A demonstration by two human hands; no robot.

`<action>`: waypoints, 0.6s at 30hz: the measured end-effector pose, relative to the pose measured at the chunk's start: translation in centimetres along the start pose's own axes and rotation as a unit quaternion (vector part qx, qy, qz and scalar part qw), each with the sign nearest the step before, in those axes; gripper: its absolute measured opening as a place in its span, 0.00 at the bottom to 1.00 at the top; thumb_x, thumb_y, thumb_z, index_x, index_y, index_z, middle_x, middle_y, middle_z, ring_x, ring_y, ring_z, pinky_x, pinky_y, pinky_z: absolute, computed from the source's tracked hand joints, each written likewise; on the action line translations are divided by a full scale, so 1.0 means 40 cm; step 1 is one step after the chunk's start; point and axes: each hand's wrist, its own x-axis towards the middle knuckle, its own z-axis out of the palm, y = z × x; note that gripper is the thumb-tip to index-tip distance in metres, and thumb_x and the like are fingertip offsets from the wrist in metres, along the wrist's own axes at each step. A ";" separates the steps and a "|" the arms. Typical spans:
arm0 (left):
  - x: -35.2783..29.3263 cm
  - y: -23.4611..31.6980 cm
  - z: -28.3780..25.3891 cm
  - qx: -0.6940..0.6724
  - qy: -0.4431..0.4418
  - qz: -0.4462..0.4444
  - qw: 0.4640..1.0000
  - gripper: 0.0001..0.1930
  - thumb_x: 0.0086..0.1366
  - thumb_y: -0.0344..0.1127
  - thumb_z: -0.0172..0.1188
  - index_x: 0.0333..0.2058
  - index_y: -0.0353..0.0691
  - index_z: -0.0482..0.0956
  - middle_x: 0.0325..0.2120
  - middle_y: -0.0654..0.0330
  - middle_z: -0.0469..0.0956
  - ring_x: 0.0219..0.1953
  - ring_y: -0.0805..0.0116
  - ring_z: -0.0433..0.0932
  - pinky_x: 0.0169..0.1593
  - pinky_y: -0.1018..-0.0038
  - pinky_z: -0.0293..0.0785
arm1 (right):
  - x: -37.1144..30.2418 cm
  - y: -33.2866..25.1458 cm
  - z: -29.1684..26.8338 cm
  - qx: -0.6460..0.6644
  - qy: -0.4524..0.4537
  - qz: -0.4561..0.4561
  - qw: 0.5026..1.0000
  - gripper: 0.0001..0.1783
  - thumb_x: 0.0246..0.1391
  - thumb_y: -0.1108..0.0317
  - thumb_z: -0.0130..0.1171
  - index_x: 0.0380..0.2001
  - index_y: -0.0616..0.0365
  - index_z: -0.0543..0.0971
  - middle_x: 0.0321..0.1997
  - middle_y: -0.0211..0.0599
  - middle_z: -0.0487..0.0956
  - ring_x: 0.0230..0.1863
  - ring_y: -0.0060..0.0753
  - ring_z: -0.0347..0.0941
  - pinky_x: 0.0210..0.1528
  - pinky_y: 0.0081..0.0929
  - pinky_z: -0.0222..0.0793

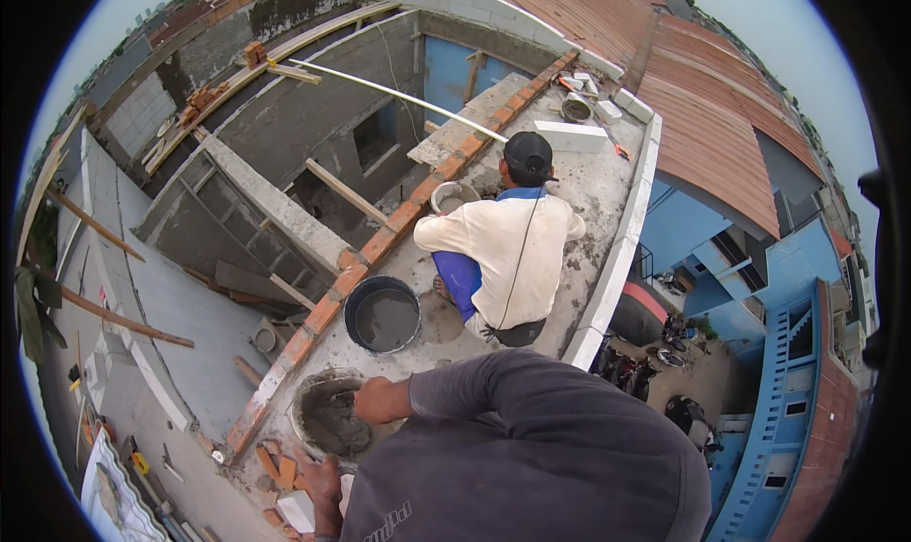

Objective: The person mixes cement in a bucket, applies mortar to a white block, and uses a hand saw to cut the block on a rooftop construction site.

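A round mortar bucket [306,411] with a caked rim stands on the slab, thick grey mortar [334,419] inside it. My right hand [381,400] reaches over its right side, fingers curled closed; what they hold is hidden from view. At the near rim, my left hand [321,480] grips the edge of the bucket. Broken orange brick pieces [279,466] and a white block piece [297,511] lie beside my left hand. Just beyond the mortar bucket is a wide black tub [381,314] of wet grey mix.
A co-worker [512,248] in a cream shirt and black cap squats ahead, beside a smaller bucket [454,196]. A low brick course [380,243] edges the slab above a deep opening at left. White block parapet [622,248] lines the right edge, with a drop to a yard.
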 end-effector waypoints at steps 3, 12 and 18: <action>0.034 0.006 -0.049 0.017 -0.069 0.016 0.997 0.37 0.56 0.20 0.59 0.66 0.30 0.60 0.58 0.48 0.72 0.58 0.56 0.73 0.66 0.66 0.67 | 0.021 0.023 0.004 0.117 -0.137 0.010 0.984 0.11 0.57 0.61 0.64 0.35 0.55 0.89 0.38 0.41 0.88 0.34 0.43 0.84 0.34 0.39 0.79; 0.113 -0.072 -0.188 -0.111 -0.200 0.009 0.974 0.40 0.56 0.17 0.59 0.68 0.34 0.56 0.58 0.49 0.71 0.57 0.59 0.74 0.62 0.67 0.71 | 0.093 -0.097 0.064 0.632 -0.250 0.121 0.723 0.06 0.65 0.65 0.61 0.38 0.53 0.75 0.25 0.33 0.73 0.21 0.33 0.68 0.24 0.35 0.66; 0.154 -0.116 -0.234 -0.086 -0.196 -0.016 0.977 0.42 0.56 0.18 0.60 0.69 0.32 0.54 0.60 0.48 0.70 0.58 0.59 0.73 0.62 0.66 0.71 | 0.086 -0.190 0.078 0.792 -0.104 0.213 0.563 0.11 0.63 0.64 0.61 0.44 0.57 0.83 0.29 0.43 0.81 0.24 0.37 0.77 0.25 0.39 0.72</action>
